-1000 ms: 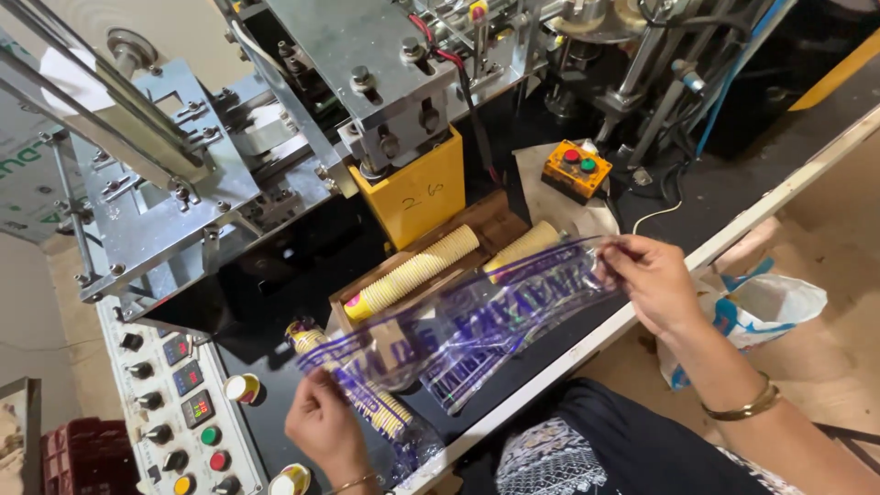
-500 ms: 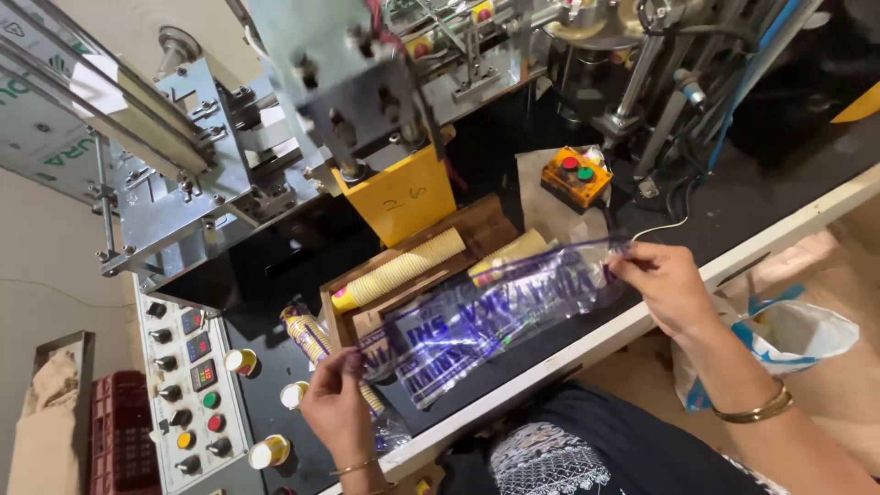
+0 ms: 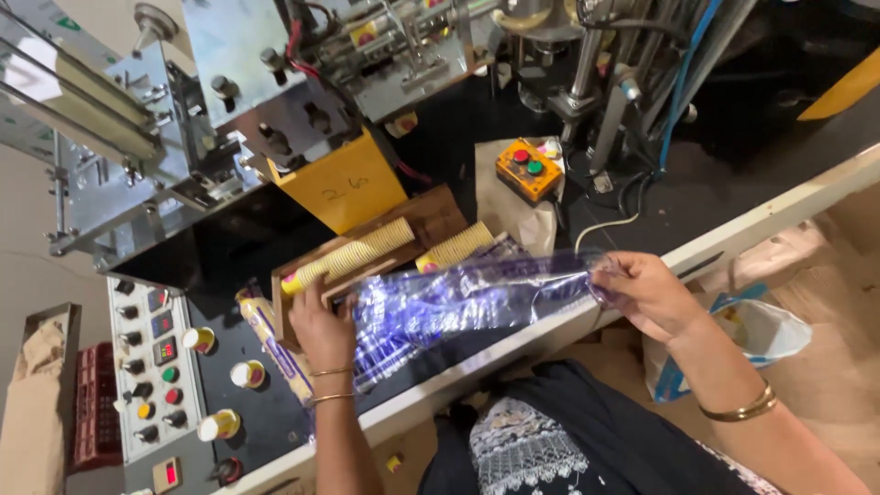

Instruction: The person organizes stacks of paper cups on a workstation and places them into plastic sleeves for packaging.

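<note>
Left hand point(image 3: 323, 332) now up at the near end of the wooden tray point(image 3: 438, 215), fingers curled around one end of the clear printed plastic sleeve point(image 3: 458, 302); half a second ago it sat lower, nearer the table's front edge. Right hand point(image 3: 646, 291) pinches the sleeve's other end shut, over the white front edge of the table point(image 3: 733, 238), as before. Sleeve stretched flatter between both hands. Stacked paper cups point(image 3: 353, 259) lie in the tray, just beside the left hand

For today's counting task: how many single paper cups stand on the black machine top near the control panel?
3. One cup beside the panel's upper buttons, one further right, one lower down. Others may be hidden.
</note>
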